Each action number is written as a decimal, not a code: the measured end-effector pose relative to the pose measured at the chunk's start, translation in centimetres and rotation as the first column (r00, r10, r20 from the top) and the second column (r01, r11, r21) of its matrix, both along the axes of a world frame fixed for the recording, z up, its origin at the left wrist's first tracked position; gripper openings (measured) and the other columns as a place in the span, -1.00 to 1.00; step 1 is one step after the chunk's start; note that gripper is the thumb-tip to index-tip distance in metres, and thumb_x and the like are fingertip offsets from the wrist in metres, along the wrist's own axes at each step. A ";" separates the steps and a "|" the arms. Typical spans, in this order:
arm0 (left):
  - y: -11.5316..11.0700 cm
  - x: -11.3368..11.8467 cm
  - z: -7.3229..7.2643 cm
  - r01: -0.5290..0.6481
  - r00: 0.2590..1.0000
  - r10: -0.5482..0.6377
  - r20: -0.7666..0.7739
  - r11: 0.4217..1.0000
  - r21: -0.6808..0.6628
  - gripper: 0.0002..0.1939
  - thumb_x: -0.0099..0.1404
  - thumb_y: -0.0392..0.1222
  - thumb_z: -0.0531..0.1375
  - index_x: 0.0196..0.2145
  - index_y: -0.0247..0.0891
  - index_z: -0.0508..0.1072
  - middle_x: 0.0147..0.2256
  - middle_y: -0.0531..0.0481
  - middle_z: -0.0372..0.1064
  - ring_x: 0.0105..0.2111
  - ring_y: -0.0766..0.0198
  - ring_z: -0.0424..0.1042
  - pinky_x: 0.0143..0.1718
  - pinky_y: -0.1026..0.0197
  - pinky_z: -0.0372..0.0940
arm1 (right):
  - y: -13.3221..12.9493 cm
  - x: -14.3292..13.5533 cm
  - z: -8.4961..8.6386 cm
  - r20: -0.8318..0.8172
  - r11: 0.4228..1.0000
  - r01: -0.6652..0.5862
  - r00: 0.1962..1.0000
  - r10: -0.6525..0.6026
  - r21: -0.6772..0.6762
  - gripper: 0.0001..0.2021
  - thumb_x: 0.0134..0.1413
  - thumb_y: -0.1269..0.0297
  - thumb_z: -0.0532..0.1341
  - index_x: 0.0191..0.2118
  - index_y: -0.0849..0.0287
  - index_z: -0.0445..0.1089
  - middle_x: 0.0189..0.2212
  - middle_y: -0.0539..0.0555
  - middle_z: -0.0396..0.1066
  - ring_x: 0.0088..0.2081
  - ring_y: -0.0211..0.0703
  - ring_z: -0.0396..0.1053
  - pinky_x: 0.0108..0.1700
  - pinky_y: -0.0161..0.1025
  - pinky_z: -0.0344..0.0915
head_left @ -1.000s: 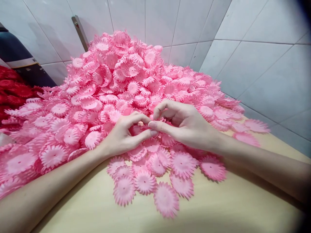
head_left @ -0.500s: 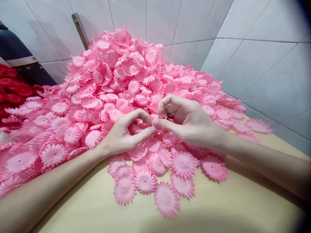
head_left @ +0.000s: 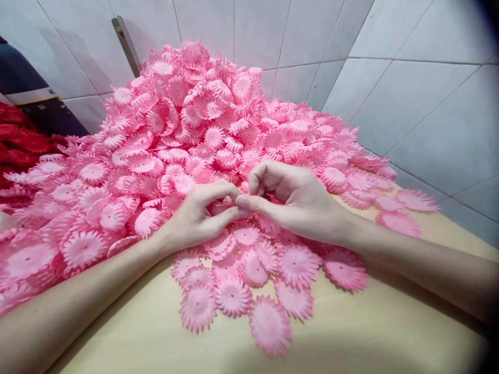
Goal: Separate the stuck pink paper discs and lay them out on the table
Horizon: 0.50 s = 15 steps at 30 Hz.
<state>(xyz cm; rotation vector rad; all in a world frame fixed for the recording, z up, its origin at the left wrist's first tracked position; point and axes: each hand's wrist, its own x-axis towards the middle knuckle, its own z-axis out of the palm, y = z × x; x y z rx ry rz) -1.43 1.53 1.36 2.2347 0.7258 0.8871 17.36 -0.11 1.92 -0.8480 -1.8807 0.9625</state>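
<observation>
Over the front of a heap of pink fabric flower petals (head_left: pixel 214 137), my two hands meet at the fingertips. My left hand (head_left: pixel 205 213) is closed in a pinch, its thumb and forefinger almost touching. Against those tips my right hand (head_left: pixel 298 202) presses its own thumb, with the fingers curled in. Whatever lies between the fingertips is too small or hidden to make out. Just below the hands, loose petal discs with fringed edges and a small centre hole, such as this flat petal disc (head_left: pixel 270 324), lie on the table.
The pale yellow table (head_left: pixel 156 332) runs along the front. Red petals (head_left: pixel 19 140) are piled at the left beside a dark cylinder (head_left: pixel 39 88) with a light band. A metal strip (head_left: pixel 127 47) leans on the tiled wall (head_left: pixel 424 104) that closes off the back and right.
Both hands stay together; my right hand has shifted slightly left and down, and its thumb now overlaps the left fingertips. The petals lie as before.
</observation>
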 end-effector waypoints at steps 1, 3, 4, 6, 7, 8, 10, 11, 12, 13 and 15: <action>0.0 0.0 0.0 -0.015 1.000 0.015 -0.001 1.000 -0.003 -0.89 0.24 -0.26 0.18 -0.38 -0.37 0.46 -0.43 -0.04 0.41 -0.41 0.31 0.37 -0.34 0.25 0.27 | 0.0 0.1 0.0 0.005 1.000 0.009 1.000 -0.009 -0.008 -0.85 0.04 0.37 0.27 -0.34 0.18 0.25 -0.45 -0.02 0.28 -0.43 -0.28 0.27 -0.44 -0.28 0.25; -0.1 0.1 0.1 -0.045 0.999 0.045 -0.007 0.999 -0.009 -0.88 0.26 -0.26 0.16 -0.38 -0.36 0.45 -0.45 0.00 0.38 -0.45 0.34 0.34 -0.37 0.28 0.24 | 0.1 0.2 0.1 0.009 1.000 0.017 1.000 -0.016 -0.024 -0.88 0.07 0.36 0.26 -0.30 0.19 0.28 -0.42 0.00 0.31 -0.40 -0.27 0.30 -0.40 -0.27 0.29; -0.1 0.1 0.1 -0.058 0.998 0.058 -0.010 0.998 -0.010 -0.88 0.27 -0.25 0.15 -0.39 -0.35 0.44 -0.46 0.02 0.37 -0.45 0.35 0.33 -0.38 0.29 0.23 | 0.1 0.3 0.1 0.005 0.999 0.012 1.000 -0.012 -0.031 -0.88 0.08 0.35 0.25 -0.28 0.18 0.28 -0.41 0.00 0.32 -0.40 -0.27 0.31 -0.39 -0.27 0.30; 0.0 0.1 0.1 -0.078 0.997 0.078 -0.002 0.997 -0.009 -0.87 0.28 -0.25 0.15 -0.39 -0.34 0.43 -0.47 0.04 0.35 -0.46 0.37 0.31 -0.39 0.30 0.22 | 0.2 0.4 0.1 -0.013 0.999 -0.002 1.000 0.001 -0.043 -0.88 0.08 0.36 0.24 -0.25 0.18 0.29 -0.39 0.01 0.33 -0.38 -0.27 0.33 -0.37 -0.27 0.32; 0.0 0.1 0.0 -0.085 0.996 0.085 0.005 0.996 -0.008 -0.88 0.29 -0.25 0.14 -0.38 -0.33 0.43 -0.46 0.05 0.35 -0.45 0.38 0.31 -0.38 0.31 0.22 | 0.2 0.4 0.1 -0.024 0.999 -0.010 1.000 0.009 -0.050 -0.87 0.08 0.37 0.25 -0.24 0.18 0.29 -0.38 0.01 0.34 -0.38 -0.27 0.34 -0.36 -0.28 0.33; 0.1 0.1 0.0 -0.090 0.996 0.090 0.013 0.996 -0.006 -0.88 0.29 -0.25 0.13 -0.36 -0.33 0.42 -0.45 0.05 0.36 -0.44 0.38 0.31 -0.38 0.32 0.23 | 0.2 0.4 0.1 -0.033 0.998 -0.015 0.999 0.013 -0.059 -0.86 0.07 0.38 0.25 -0.23 0.18 0.30 -0.37 0.01 0.34 -0.37 -0.27 0.34 -0.35 -0.28 0.34; 0.2 0.1 -0.2 -0.103 0.995 0.102 0.017 0.995 0.005 -0.89 0.31 -0.26 0.12 -0.33 -0.33 0.42 -0.42 0.04 0.37 -0.42 0.39 0.32 -0.36 0.34 0.22 | 0.2 0.5 0.0 -0.050 0.997 -0.021 0.999 0.017 -0.069 -0.84 0.05 0.40 0.26 -0.23 0.17 0.30 -0.36 0.00 0.35 -0.35 -0.27 0.35 -0.34 -0.30 0.35; 0.2 0.1 -0.2 -0.111 0.994 0.111 0.014 0.994 0.012 -0.89 0.31 -0.27 0.11 -0.32 -0.33 0.42 -0.41 0.04 0.37 -0.42 0.40 0.31 -0.36 0.35 0.22 | 0.2 0.5 0.0 -0.055 0.998 -0.019 0.998 0.015 -0.068 -0.84 0.05 0.41 0.26 -0.23 0.16 0.30 -0.36 0.00 0.34 -0.35 -0.28 0.35 -0.33 -0.30 0.36; 0.3 0.1 -0.2 -0.120 0.993 0.120 0.011 0.993 0.019 -0.89 0.31 -0.28 0.10 -0.31 -0.33 0.42 -0.42 0.05 0.37 -0.43 0.41 0.30 -0.37 0.35 0.21 | 0.2 0.5 0.0 -0.059 0.998 -0.015 0.998 0.012 -0.062 -0.84 0.05 0.42 0.26 -0.23 0.16 0.30 -0.36 -0.01 0.34 -0.34 -0.28 0.36 -0.33 -0.31 0.36; 0.3 0.2 -0.3 -0.130 0.991 0.130 0.007 0.991 0.025 -0.89 0.32 -0.29 0.10 -0.31 -0.33 0.42 -0.42 0.05 0.36 -0.44 0.42 0.29 -0.38 0.36 0.21 | 0.2 0.5 0.0 -0.061 0.998 -0.011 0.998 0.008 -0.054 -0.84 0.05 0.42 0.26 -0.23 0.16 0.30 -0.36 -0.01 0.33 -0.33 -0.28 0.36 -0.32 -0.31 0.37; 0.3 0.2 -0.3 -0.157 0.988 0.157 0.008 0.987 0.029 -0.88 0.31 -0.31 0.09 -0.30 -0.34 0.42 -0.44 0.06 0.35 -0.46 0.43 0.26 -0.40 0.36 0.19 | 0.2 0.5 0.0 -0.061 0.999 -0.007 0.998 0.004 -0.042 -0.84 0.05 0.43 0.25 -0.23 0.16 0.29 -0.35 -0.01 0.33 -0.33 -0.28 0.36 -0.31 -0.31 0.37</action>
